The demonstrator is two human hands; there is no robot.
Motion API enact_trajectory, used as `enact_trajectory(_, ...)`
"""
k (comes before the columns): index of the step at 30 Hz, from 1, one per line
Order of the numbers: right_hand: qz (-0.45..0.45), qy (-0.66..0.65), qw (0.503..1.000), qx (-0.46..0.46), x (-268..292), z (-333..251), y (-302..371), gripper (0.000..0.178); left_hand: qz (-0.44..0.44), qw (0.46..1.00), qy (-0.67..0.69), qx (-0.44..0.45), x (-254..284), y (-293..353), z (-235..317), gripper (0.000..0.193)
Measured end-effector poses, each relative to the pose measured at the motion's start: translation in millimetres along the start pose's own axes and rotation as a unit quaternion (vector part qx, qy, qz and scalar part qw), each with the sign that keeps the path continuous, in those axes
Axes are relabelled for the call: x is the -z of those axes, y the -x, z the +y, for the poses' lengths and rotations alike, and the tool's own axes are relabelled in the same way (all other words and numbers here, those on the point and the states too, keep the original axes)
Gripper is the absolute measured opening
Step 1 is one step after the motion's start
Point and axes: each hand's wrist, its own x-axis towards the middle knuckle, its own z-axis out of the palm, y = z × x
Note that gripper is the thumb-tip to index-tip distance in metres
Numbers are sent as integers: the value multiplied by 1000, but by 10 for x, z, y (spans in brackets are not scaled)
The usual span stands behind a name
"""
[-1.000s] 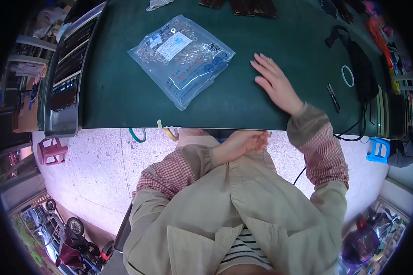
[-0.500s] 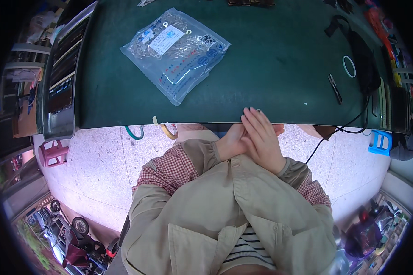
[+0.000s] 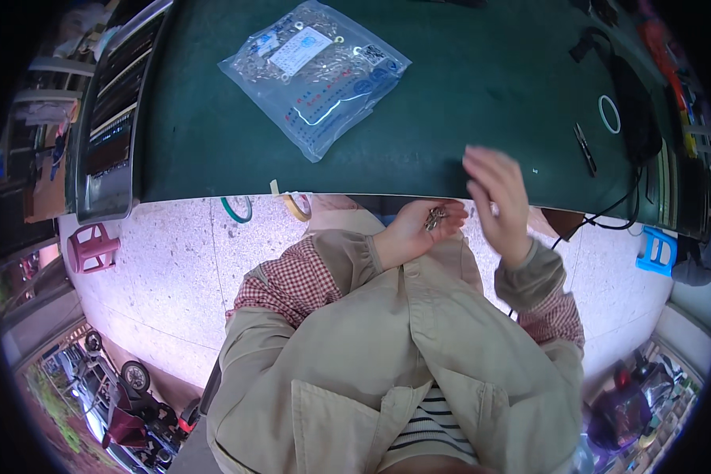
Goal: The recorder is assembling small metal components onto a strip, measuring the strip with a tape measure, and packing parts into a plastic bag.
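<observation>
Palm up just below the table's front edge, my left hand (image 3: 403, 237) cups several small metal terminals (image 3: 434, 219) near the base of its fingers. To its right, my right hand (image 3: 499, 193) is raised over the edge, slightly blurred, its thumb apart from the fingers and nothing visible in it. On the dark green tabletop (image 3: 434, 103) lies a clear zip bag (image 3: 320, 118) full of small metal ring terminals, with a white label on it.
A tray rack (image 3: 140, 134) of dark strips stands at the left. On the right lie a pointed hand tool (image 3: 585, 150), a white ring (image 3: 609, 114) and a black pouch (image 3: 640, 118) with a cable. Tape rolls (image 3: 296, 208) hang at the front edge. A blue stool (image 3: 656, 251) stands right.
My hands were pressed together at the table edge. The right one has lifted away to the right, uncovering the metal terminals in my left palm. The view has shifted slightly.
</observation>
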Motion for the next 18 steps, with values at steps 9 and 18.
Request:
enact_trajectory(9, -3, 117, 971, 209, -613, 425, -1384, 27, -62, 995, 72, 24, 121, 496, 101, 23)
enact_trajectory(18, -112, 86, 936, 322, -651, 227, -1779, 11, -108, 970, 165, -138, -98, 1152, 474, 21)
